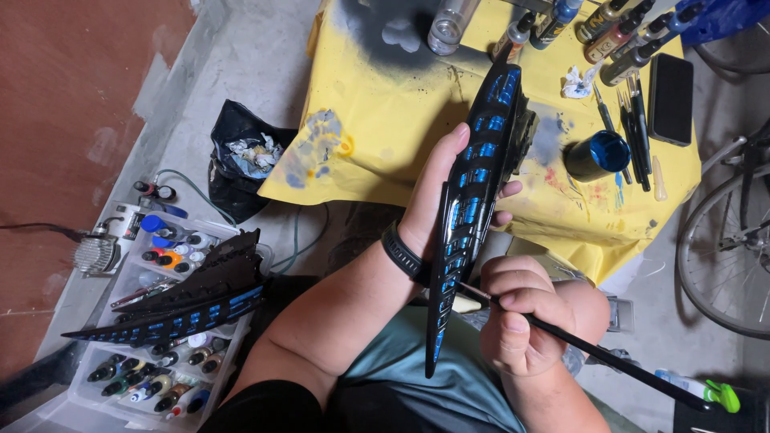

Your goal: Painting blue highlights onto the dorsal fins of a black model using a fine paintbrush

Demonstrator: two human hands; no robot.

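Observation:
My left hand (437, 192) grips a long, pointed black piece with bright blue segments (473, 200), held upright over my lap. A black band sits on that wrist. My right hand (517, 317) is closed on a thin black paintbrush (593, 353), whose tip touches the lower edge of the black and blue piece. The brush handle runs down to the right. An open jar of blue paint (597, 155) stands on the yellow cloth just right of the piece.
A paint-stained yellow cloth (385, 104) covers the table, with several paint bottles, brushes (638, 128) and a dark phone (670, 98). At left, a clear box of small paint bottles (152, 377) carries similar black-blue pieces (184, 309). A black bag (241, 156) lies by it; a bicycle wheel (722, 248) is at right.

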